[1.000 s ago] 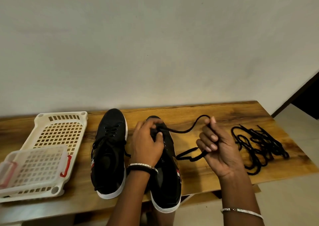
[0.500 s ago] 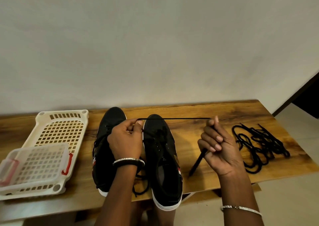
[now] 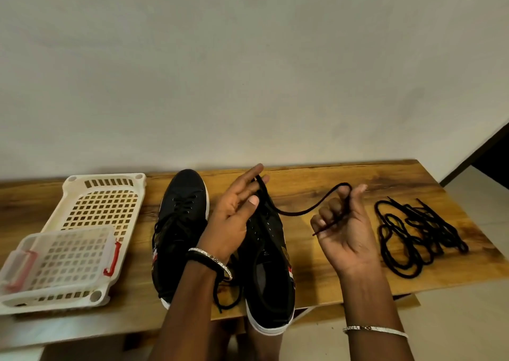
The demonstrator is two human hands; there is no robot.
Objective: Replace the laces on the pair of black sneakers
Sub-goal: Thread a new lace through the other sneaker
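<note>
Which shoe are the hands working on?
On the wooden table, between the white basket and the pile of laces, stands a black pair. Pick the sneaker nearer the pile, under the left hand: its eyelets look bare, while the other sneaker is laced.

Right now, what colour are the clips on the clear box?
Red clips, seen in the head view.

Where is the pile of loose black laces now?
In the head view, the pile of loose laces lies on the wooden table, far right, beside the right hand.
</note>
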